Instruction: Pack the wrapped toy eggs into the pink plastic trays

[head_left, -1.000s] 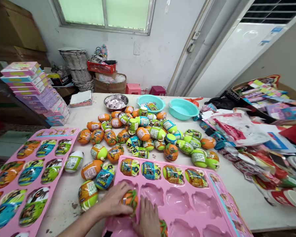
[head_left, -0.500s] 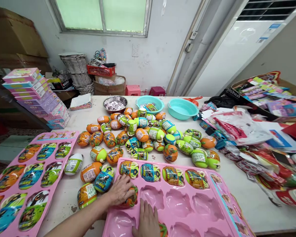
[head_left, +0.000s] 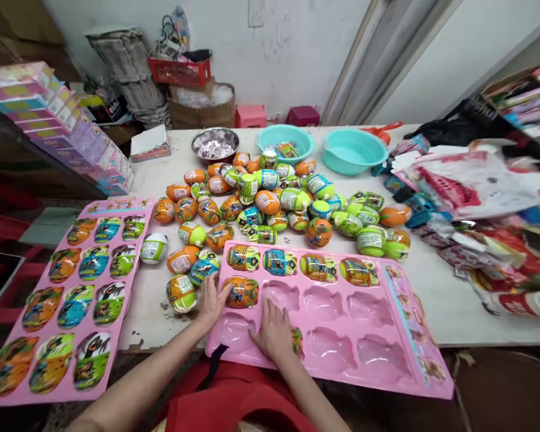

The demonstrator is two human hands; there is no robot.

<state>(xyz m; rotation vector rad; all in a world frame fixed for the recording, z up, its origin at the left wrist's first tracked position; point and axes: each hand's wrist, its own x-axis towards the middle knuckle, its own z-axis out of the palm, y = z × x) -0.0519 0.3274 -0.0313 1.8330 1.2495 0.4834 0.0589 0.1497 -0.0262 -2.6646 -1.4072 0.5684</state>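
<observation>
A pink plastic tray [head_left: 405,381] with egg-shaped hollows lies in front of me. Wrapped toy eggs fill its far row, including an orange one [head_left: 318,267]. My left hand [head_left: 212,305] is at the tray's left edge, fingers apart, thumb against an orange egg [head_left: 242,292] seated in a hollow. Its fingertips reach beside a blue egg [head_left: 204,266] on the table. My right hand [head_left: 273,327] lies with fingers stretched over the tray's middle. An orange-and-green egg [head_left: 297,341] shows partly beneath it. Several other hollows, such as the near-right one [head_left: 383,358], hold nothing.
Loose orange, green and blue eggs [head_left: 267,202] are heaped beyond the tray. A filled pink tray [head_left: 121,318] lies left. Behind stand a metal bowl [head_left: 215,157] and two turquoise basins [head_left: 354,162]. Packaging and plastic bags [head_left: 459,186] clutter the right; stacked boxes [head_left: 67,132] stand left.
My left hand has drawn back from on top of the orange egg to the tray's left edge. My right hand stays on the tray. The view has tilted down, showing more of the near side.
</observation>
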